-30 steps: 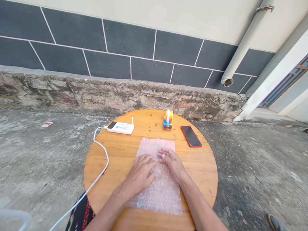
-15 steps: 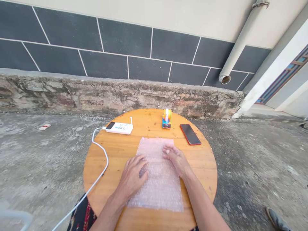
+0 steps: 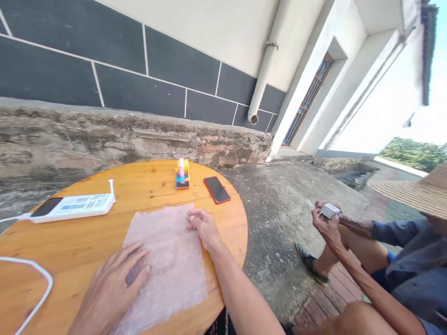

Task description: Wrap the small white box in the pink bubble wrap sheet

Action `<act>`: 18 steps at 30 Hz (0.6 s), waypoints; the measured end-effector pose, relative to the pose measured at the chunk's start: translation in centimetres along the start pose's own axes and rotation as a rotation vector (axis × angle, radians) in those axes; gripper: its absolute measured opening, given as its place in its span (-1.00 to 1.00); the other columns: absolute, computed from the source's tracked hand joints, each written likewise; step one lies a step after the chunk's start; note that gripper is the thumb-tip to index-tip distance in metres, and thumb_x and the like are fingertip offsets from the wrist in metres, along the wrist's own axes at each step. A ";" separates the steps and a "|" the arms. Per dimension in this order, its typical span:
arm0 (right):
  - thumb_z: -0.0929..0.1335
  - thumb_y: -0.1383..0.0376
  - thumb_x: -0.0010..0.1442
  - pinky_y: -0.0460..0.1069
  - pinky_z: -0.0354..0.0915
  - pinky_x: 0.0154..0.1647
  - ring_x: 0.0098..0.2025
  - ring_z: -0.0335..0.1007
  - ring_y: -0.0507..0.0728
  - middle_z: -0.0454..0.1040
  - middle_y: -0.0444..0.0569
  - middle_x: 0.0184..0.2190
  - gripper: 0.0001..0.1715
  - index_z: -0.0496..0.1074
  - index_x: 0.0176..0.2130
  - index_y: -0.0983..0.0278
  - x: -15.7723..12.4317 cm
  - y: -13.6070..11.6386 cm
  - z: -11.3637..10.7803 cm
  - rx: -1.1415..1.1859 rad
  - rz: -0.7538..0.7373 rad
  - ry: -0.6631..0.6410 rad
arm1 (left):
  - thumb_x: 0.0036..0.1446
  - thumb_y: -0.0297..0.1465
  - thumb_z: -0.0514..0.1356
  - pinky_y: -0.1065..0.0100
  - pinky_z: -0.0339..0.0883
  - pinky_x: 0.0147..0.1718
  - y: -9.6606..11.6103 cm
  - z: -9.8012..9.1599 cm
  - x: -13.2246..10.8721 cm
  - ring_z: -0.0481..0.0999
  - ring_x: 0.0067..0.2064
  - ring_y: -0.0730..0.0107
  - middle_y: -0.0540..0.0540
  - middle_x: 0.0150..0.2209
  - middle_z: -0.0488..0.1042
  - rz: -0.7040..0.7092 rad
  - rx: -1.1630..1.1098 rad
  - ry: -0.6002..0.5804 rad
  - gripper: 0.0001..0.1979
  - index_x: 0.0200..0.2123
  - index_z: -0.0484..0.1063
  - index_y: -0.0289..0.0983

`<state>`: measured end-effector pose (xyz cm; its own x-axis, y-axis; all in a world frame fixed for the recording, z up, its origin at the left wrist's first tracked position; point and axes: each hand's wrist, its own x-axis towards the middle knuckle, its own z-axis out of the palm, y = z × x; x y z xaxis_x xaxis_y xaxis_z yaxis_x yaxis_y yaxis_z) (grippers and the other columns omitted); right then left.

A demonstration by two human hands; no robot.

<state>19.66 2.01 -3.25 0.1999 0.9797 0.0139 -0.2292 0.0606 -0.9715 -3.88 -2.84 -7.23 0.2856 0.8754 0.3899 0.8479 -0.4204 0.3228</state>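
A sheet of pinkish, translucent bubble wrap (image 3: 171, 260) lies flat on the round wooden table (image 3: 230, 232). My left hand (image 3: 117, 279) rests over its left side, palm down, thumb spread away from the fingers. At the upper right edge of the wrap is my right hand (image 3: 206, 229), its fingers loosely bent and touching or just above the sheet. Beyond the wrap stands a small yellow and blue tape dispenser (image 3: 182, 174). A phone with a red case (image 3: 217, 190) lies to its right.
At the table's left is a white power strip (image 3: 75, 207) with a cable (image 3: 45, 274). A seated person in a straw hat (image 3: 415, 190) is at the right, holding a small greyish box (image 3: 330, 211). A stone ledge (image 3: 157, 139) and tiled wall stand behind the table.
The view has swung to the right, bringing the seated person and doorway into sight. My right hand's fingers are more bent at the wrap's edge; my left hand stays on its left side.
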 end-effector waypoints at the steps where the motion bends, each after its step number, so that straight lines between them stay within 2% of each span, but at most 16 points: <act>1: 0.40 0.23 -0.12 0.00 0.32 -0.36 -0.40 0.36 0.08 0.44 -0.12 -0.41 -0.76 0.44 -0.35 0.24 0.1 0.1 -0.1 -0.011 -0.010 0.019 | 0.07 -0.15 0.11 0.03 0.30 0.02 -0.2 0.2 0.0 0.39 0.08 0.01 -0.11 0.07 0.43 0.007 -0.004 -0.004 -0.65 -0.12 0.49 -0.14; 8: 0.35 0.30 -0.07 -0.02 0.29 -0.29 -0.30 0.37 0.11 0.46 -0.14 -0.41 -0.80 0.43 -0.33 0.22 0.7 0.7 -1.1 -0.099 -0.102 0.105 | 0.05 -0.14 0.10 0.01 0.27 0.06 -1.1 1.0 0.0 0.41 0.07 0.01 -0.10 0.06 0.44 -0.017 -0.050 -0.018 -0.65 -0.14 0.48 -0.13; 13: 0.34 0.29 -0.02 -0.01 0.30 -0.27 -0.24 0.37 0.14 0.47 -0.12 -0.36 -0.78 0.45 -0.28 0.20 0.5 0.4 -0.8 -0.153 -0.132 0.146 | 0.04 -0.15 0.12 -0.03 0.28 0.06 -2.1 1.8 0.0 0.42 0.07 -0.01 -0.06 0.03 0.46 -0.027 -0.102 0.007 -0.66 -0.13 0.44 -0.10; 15: 0.33 0.27 0.01 0.00 0.30 -0.26 -0.23 0.38 0.15 0.48 -0.11 -0.31 -0.75 0.45 -0.24 0.20 -0.2 -0.4 -0.8 -0.172 -0.148 0.148 | 0.04 -0.15 0.13 -0.04 0.30 0.05 -2.5 2.1 -0.1 0.42 0.07 0.00 0.03 0.03 0.47 -0.016 -0.127 0.024 -0.66 -0.09 0.38 -0.03; 18: 0.33 0.24 0.04 0.00 0.30 -0.27 -0.22 0.39 0.15 0.49 -0.09 -0.20 -0.71 0.46 -0.19 0.19 -2.3 -2.4 -1.6 -0.204 -0.184 0.118 | 0.04 -0.13 0.12 -0.03 0.32 0.05 -2.9 2.6 -0.1 0.42 0.06 0.07 0.28 -0.02 0.48 -0.025 -0.170 0.040 -0.67 -0.07 0.28 0.16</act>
<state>21.30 -0.72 -1.33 0.3323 0.9262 0.1784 0.0147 0.1840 -0.9828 -5.27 -1.09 -10.42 0.2448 0.8772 0.4131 0.7659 -0.4362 0.4723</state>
